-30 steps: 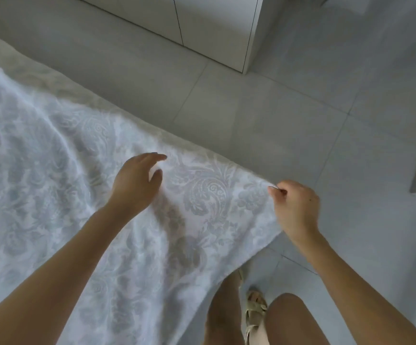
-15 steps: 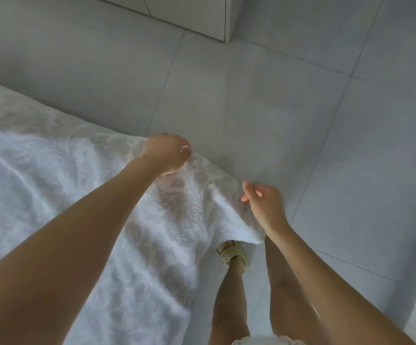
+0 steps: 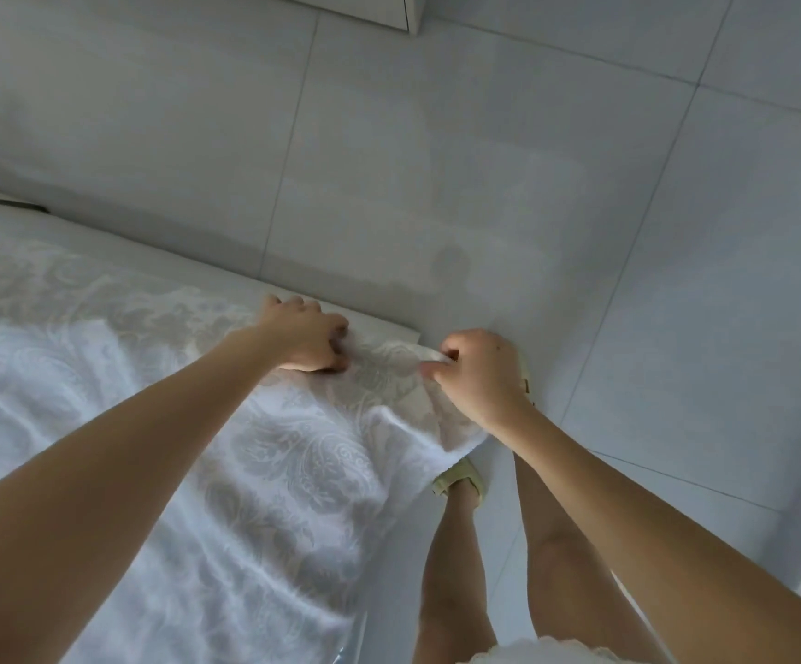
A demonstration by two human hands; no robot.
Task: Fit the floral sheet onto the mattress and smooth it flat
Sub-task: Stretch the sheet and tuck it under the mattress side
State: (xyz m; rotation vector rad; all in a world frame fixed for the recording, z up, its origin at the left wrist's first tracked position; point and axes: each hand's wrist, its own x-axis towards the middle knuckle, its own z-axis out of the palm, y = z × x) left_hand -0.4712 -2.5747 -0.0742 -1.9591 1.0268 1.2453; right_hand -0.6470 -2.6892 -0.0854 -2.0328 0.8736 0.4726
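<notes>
The white floral sheet (image 3: 288, 452) covers the mattress (image 3: 379, 328) across the left and lower part of the head view. A thin strip of the mattress shows bare along the far edge and at its corner. My left hand (image 3: 307, 340) has its fingers curled into the sheet close to that corner. My right hand (image 3: 477, 376) pinches the sheet's edge just past the corner, and the cloth hangs in a fold below it.
Grey floor tiles (image 3: 580, 184) stretch beyond and to the right of the bed. A white cabinet base (image 3: 389, 12) stands at the top edge. My legs and a pale sandal (image 3: 463, 476) stand on the floor beside the mattress corner.
Both hands moved with the sheet toward the mattress corner and came closer together. My left hand went from lying open on the cloth to gripping it. The bare mattress edge has come into view.
</notes>
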